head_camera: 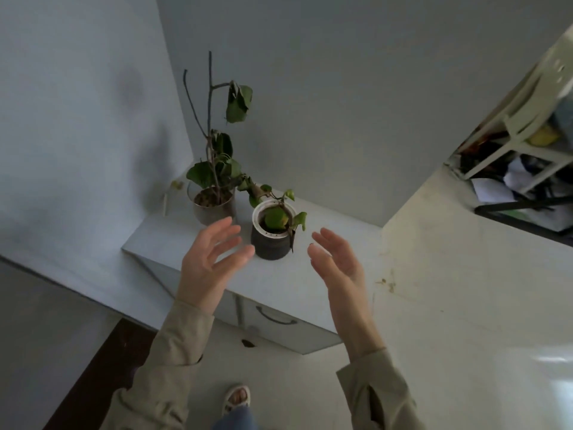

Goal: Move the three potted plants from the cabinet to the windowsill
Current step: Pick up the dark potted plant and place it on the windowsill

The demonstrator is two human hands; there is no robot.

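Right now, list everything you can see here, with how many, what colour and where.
Dark pot with white rim: one, small green plant, front of cabinet top, between the hands.
Metallic pot: one, tall thin-stemmed leafy plant, behind and left, near the wall corner.
Cabinet: one, pale grey, against the wall.
Drawer handle: one, dark, on the cabinet front.
Shelf rack: one, white, cluttered, upper right.
Floor: pale, stained.
Sandalled foot: one, bottom centre.
Left hand: open, left of the dark pot, not touching.
Right hand: open, right of it, not touching.
Sleeves: two, beige.
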